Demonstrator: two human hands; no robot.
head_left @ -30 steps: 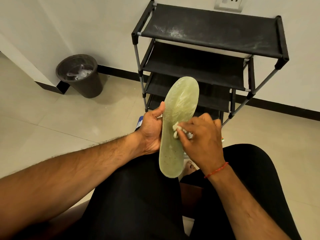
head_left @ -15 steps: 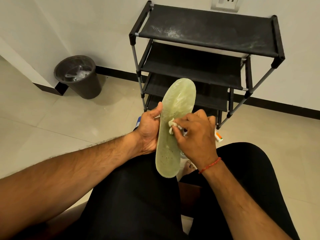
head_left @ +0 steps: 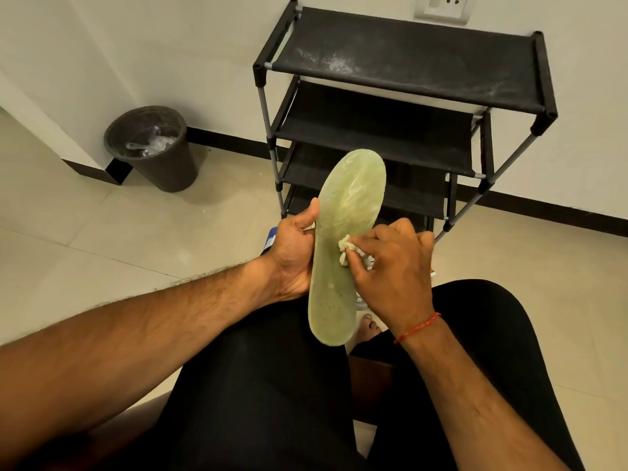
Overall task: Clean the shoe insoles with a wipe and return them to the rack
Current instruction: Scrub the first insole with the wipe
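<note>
Left grip (head_left: 294, 253): the person's left hand, grasping the insole (head_left: 346, 205) by its left edge. The thumb lies straight up along that edge. The fingers are behind the insole, out of sight.
Right grip (head_left: 394, 266): the right hand, its curled fingers pinching a wadded white wipe (head_left: 345, 248) and pressing it against the face of the insole.
Insole: pale green and slightly see-through, held between the two grips. Its toe end rises above and beyond them and its heel end hangs below them over the lap. There are whitish streaks on the part above the grips and small dark specks on the part below.
Wipe: at the tips of the right grip, touching the insole about midway along its length and level with the left grip's palm.
Rack (head_left: 407, 59): black fabric shelves on a metal frame, standing beyond both grips against the wall. The insole's toe end overlaps its lower shelves in this view. The top shelf carries pale dusty marks.
Bin (head_left: 159, 164): dark and round, on the floor well out to the left beyond the left grip, with clear plastic inside.
Red thread (head_left: 418, 328): around the wrist just behind the right grip.
Legs (head_left: 272, 385): in black cloth, beneath both grips.
</note>
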